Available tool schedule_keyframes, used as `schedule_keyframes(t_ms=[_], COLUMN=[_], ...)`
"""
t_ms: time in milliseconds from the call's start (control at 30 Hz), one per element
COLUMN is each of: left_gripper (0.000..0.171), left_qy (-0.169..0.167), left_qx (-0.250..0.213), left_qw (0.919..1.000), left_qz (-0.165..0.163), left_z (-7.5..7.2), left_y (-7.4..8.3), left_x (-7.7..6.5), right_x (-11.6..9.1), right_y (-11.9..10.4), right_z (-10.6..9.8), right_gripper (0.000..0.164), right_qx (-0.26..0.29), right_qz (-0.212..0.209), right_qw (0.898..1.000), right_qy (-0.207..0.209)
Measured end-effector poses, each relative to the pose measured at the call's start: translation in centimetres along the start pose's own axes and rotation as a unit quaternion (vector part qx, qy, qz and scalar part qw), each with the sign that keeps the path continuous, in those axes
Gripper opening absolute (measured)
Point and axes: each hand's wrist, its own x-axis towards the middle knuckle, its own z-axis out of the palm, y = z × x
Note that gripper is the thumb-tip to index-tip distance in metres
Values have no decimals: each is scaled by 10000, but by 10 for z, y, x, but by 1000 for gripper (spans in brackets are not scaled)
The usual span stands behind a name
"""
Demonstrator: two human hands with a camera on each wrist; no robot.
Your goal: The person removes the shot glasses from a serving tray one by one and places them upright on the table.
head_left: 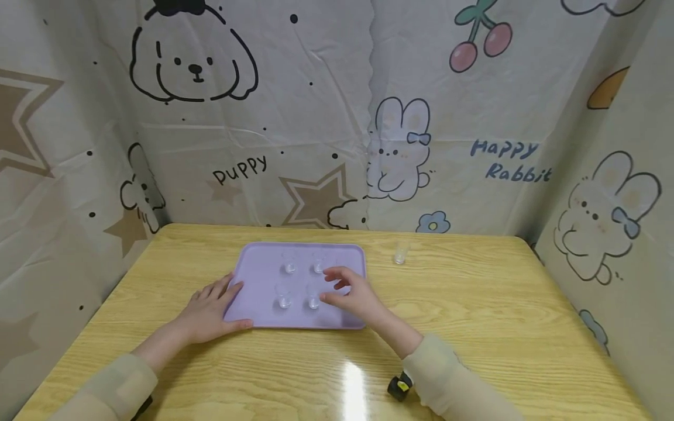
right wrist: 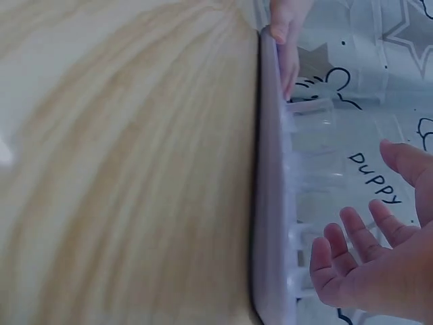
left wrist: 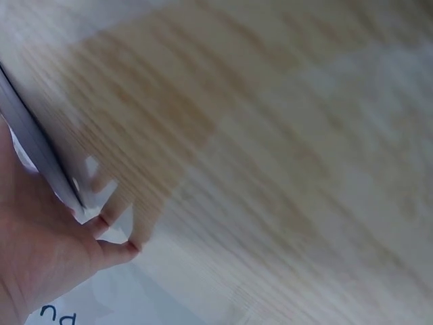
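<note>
One tray (head_left: pixel 260 261) | left hand (head_left: pixel 212 314) touching, spread | right hand (head_left: pixel 351 294) above, curved

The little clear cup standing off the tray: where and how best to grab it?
Probably pinch the cup by its sides, the right hand coming from the near side: it stands upright, apart from the tray, and its walls seem to widen upward.

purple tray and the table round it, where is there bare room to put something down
A wide patch of table right of the lone clear cup. On the purple tray, a narrower strip between its left edge, by the left hand, and the four clear cups. Crowded: around those cups, where the right hand hovers.
</note>
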Motion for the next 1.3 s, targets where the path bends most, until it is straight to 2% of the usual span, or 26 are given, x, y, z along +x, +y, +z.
schedule_keyframes(t_ms=[300, 567, 767, 933, 1100, 1300], left_gripper=[96, 98, 97, 99, 100, 101], left_qy=[222, 22, 95, 146, 62, -113], left_qx=[-9, 13, -7, -10, -8, 14], left_qw=[9997, 10000, 10000, 9998, 9999, 9999], left_qz=[102, -42, 25, 97, 96, 31], left_z=[2, -1, 1, 3, 2, -5], left_y=[-2, -2, -5, -7, -5, -1], left_x=[-4, -5, -5, -3, 0, 1], right_x=[11, 15, 16, 15, 13, 10], right_y=[4, 4, 4, -1, -8, -19], right_z=[18, 23, 23, 17, 2, -23], right_gripper=[45, 37, 34, 32, 33, 32], right_qx=[-282, -199, -339, -277, -96, -470], right_qz=[248, 415, 394, 290, 154, 245], right_qw=[9991, 9985, 9981, 9985, 9988, 9977], right_qy=[-184, -304, -333, -379, -452, -429])
